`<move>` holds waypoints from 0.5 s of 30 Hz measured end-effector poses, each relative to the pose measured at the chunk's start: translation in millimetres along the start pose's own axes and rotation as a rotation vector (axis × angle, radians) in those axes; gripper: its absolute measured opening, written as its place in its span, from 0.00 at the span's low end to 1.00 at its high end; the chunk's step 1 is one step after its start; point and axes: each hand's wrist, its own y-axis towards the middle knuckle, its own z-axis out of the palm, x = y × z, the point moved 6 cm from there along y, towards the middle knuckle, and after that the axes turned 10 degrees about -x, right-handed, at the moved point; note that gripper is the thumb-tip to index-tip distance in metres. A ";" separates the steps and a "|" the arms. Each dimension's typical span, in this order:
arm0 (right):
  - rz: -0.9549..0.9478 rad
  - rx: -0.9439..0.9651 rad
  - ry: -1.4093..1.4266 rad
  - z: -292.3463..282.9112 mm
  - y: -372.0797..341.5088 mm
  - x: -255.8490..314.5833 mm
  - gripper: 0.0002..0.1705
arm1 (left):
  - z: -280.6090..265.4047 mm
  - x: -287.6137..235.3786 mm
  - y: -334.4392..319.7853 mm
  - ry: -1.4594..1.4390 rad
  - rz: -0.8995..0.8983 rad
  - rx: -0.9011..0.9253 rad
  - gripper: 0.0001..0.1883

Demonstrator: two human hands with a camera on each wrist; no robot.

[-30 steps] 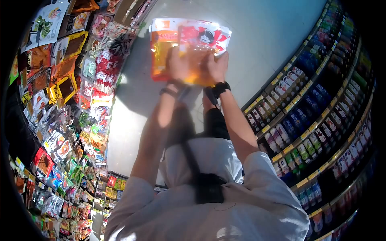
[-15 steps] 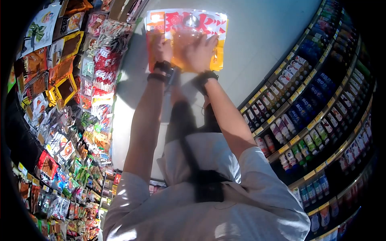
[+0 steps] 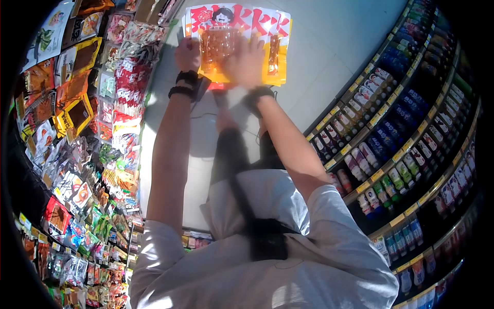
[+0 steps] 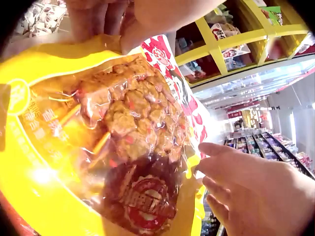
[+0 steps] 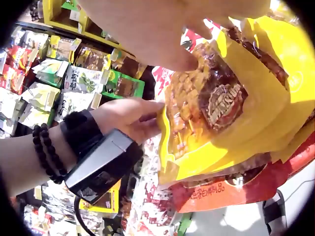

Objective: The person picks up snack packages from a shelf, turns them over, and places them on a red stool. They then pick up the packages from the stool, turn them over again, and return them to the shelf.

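The yellow-and-white packets [image 3: 275, 72] look like soft, sealed film pouches, bendy and likely slick where the plastic shines; each is probably light, the overlapping bundle a little heavier and apt to sag or slide apart. The chunky food [image 4: 145, 118] behind the clear window of the front packet should be firm yet easily squashed, so the better hold is on the stiffer printed edges, several layers caught between thumb and fingers, rather than over the window. The left hand [image 3: 187, 54] does this: its fingers are bent round the near side edge of the bundle and pinch it, with the front packet's window just beside them. The right hand [image 3: 247, 64] is blurred in the head view, but its fingers look spread and nearly straight, lying over the front of the packets; how hard they press, I cannot tell. The front packet thus lies between the two hands, its window reaching from beside the left fingers to the right ones, while the other yellow packets fan out beyond the right fingers, their white tops [image 3: 257, 15] above the fingertips. A red-orange packet [image 5: 221, 191] sits behind the yellow ones, on the side away from the right fingers. The bundle is held up over the pale floor [image 3: 319, 56].
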 end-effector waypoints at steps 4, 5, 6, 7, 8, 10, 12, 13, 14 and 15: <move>0.090 -0.205 0.117 -7.1 -5.2 -24.5 0.38 | -15.1 -36.8 -14.0 -0.005 0.013 0.079 0.27; 0.154 -0.259 0.160 -12.8 -6.7 -31.8 0.38 | -14.2 -43.2 -17.2 0.036 0.063 0.097 0.31; 0.216 -0.315 0.201 -19.3 -7.2 -39.9 0.38 | -12.9 -51.6 -19.6 0.076 0.114 0.114 0.34; 0.239 -0.338 0.267 -21.9 -5.5 -49.2 0.34 | -10.9 -59.1 -22.6 0.115 0.166 0.131 0.37; 0.322 -0.293 0.393 -21.7 -5.3 -58.3 0.33 | -12.6 -73.5 -27.0 0.181 0.260 0.126 0.38; 0.488 -0.202 0.646 -18.8 -4.3 -73.1 0.30 | -13.5 -99.5 -37.2 0.311 0.451 0.114 0.40; 0.526 -0.192 0.537 -0.4 -3.5 -106.5 0.17 | -2.8 -98.0 -49.5 0.250 0.405 0.251 0.43; 0.578 -0.119 0.559 0.0 -0.7 -114.9 0.14 | -2.0 -106.7 -55.4 0.297 0.424 0.310 0.44; 0.631 -0.043 0.581 3.3 -2.2 -120.6 0.11 | -0.4 -111.7 -61.4 0.344 0.443 0.371 0.45; 0.695 -0.043 0.661 4.1 -6.0 -126.1 0.09 | 0.7 -112.6 -64.5 0.410 0.474 0.362 0.46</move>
